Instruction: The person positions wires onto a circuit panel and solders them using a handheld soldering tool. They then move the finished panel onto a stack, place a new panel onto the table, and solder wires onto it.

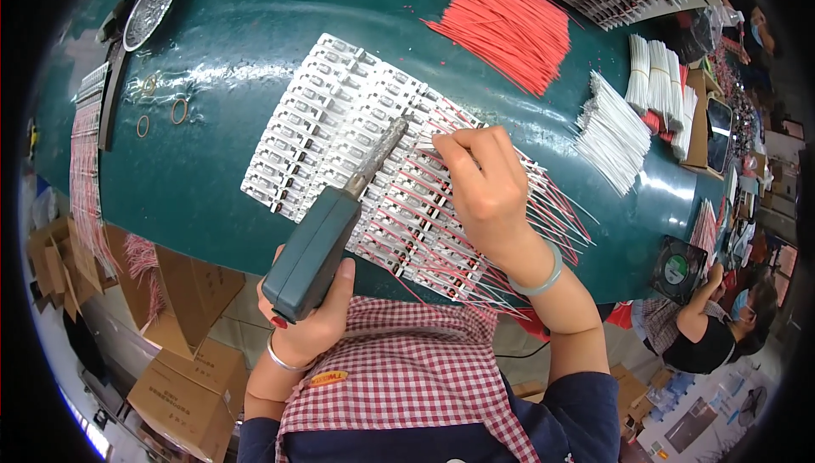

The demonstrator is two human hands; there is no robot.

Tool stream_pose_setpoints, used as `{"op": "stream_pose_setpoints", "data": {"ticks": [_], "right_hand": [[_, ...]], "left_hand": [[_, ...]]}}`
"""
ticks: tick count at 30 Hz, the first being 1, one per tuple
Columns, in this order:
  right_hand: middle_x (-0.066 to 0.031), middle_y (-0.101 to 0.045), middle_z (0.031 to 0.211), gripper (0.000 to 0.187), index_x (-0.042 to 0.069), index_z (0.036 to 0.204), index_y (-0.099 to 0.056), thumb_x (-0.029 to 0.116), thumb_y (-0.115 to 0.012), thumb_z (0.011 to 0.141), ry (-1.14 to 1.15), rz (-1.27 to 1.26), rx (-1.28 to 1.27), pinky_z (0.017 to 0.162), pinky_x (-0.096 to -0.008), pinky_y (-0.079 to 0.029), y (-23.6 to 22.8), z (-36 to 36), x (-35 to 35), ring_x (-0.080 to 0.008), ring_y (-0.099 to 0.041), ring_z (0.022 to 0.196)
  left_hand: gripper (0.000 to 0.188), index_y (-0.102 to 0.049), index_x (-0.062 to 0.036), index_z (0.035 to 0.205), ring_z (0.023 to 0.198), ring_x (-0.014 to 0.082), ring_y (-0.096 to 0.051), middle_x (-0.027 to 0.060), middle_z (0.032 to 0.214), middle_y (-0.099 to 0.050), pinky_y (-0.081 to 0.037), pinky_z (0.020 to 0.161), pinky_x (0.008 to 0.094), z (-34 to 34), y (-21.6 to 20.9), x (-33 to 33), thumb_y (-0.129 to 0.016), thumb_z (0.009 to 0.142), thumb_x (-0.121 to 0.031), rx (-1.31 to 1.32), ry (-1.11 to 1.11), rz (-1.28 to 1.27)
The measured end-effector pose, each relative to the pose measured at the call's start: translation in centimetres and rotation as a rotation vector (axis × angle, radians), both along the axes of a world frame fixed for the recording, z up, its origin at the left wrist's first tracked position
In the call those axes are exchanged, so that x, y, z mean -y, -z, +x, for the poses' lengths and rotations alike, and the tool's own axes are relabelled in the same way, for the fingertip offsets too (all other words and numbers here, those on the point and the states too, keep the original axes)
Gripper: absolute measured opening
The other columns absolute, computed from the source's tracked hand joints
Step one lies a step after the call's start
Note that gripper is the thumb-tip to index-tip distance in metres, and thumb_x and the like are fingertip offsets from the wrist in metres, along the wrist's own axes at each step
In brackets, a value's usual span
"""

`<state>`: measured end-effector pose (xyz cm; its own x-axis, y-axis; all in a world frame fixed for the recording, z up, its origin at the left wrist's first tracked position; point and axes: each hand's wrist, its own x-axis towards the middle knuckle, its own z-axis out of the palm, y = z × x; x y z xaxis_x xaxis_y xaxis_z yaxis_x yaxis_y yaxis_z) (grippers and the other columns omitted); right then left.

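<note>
My left hand (pixel 327 314) is wrapped round the handle of a dark green soldering gun (pixel 312 246). Its grey metal tip points up and away, ending over a panel of small white sockets (pixel 314 115) that stand in close rows on the table. Just right of that tip, my right hand (pixel 484 191) is closed in a pinch on a thin wire at one of the rows; the fingers partly hide it. Red and white wires (pixel 416 208) run from the nearer right rows, and their loose ends spread out beneath and beyond my right wrist.
Piles of red wires (pixel 509 26) and white wires (pixel 613 132) lie on the green table (pixel 229 17). Far left are a metal bowl (pixel 151 13) and rubber bands (pixel 179 111). A small black fan (pixel 679 266) stands right, near another person (pixel 705 327). Cardboard boxes (pixel 191 391) sit below left.
</note>
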<state>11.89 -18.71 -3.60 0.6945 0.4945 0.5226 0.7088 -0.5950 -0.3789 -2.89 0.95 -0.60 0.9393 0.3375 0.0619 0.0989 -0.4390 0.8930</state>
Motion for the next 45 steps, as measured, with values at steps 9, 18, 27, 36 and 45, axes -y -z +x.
{"op": "stream_pose_setpoints", "data": {"ticks": [9,18,27,36,45], "right_hand": [[-0.0118,-0.062,0.087,0.034,-0.001,0.098,-0.068,-0.009,-0.068,0.065,0.007,-0.041,0.001,0.063,-0.0358,-0.051,0.5,-0.1,0.1,-0.0267,-0.060,0.077],[-0.0123,-0.061,0.088,0.036,-0.001,0.100,-0.067,-0.009,-0.066,0.065,0.008,-0.069,-0.004,0.065,-0.0367,-0.051,0.4,-0.1,0.0,-0.0276,-0.059,0.079],[-0.0117,-0.057,0.090,0.028,-0.004,0.099,-0.065,-0.002,-0.065,0.071,-0.019,-0.093,0.026,0.064,-0.0346,-0.048,0.6,0.0,0.1,-0.0260,-0.055,0.079],[-0.0123,-0.060,0.088,0.031,-0.002,0.099,-0.067,-0.009,-0.068,0.069,0.000,-0.045,-0.009,0.065,-0.0364,-0.049,0.2,-0.5,-0.1,-0.0274,-0.058,0.078],[-0.0116,-0.058,0.089,0.030,-0.004,0.099,-0.065,-0.001,-0.065,0.069,-0.040,-0.052,-0.018,0.062,-0.0345,-0.049,0.5,-1.2,-0.1,-0.0258,-0.056,0.079]], "left_hand": [[0.022,-0.069,0.0059,0.097,0.068,0.0188,-0.065,0.0133,0.089,-0.068,-0.051,0.061,0.0270,1.3,-0.7,0.6,-0.073,0.076,0.004,0.030,0.103,0.046],[0.019,-0.067,0.0056,0.093,0.067,0.0192,-0.065,0.0127,0.087,-0.067,-0.051,0.061,0.0270,1.3,-0.6,0.9,-0.072,0.075,0.008,0.003,0.107,0.025],[0.022,-0.068,0.0063,0.096,0.070,0.0227,-0.068,0.0159,0.091,-0.068,-0.053,0.061,0.0292,-0.2,0.0,0.3,-0.074,0.075,0.004,0.025,0.073,0.056],[0.023,-0.069,0.0061,0.099,0.072,0.0240,-0.068,0.0180,0.094,-0.069,-0.053,0.062,0.0293,-0.5,0.0,0.0,-0.074,0.077,0.001,0.007,0.080,0.040],[0.022,-0.069,0.0061,0.098,0.071,0.0216,-0.068,0.0164,0.096,-0.068,-0.053,0.062,0.0277,-0.5,-0.4,-0.2,-0.073,0.077,0.003,-0.013,0.116,0.057]]}}
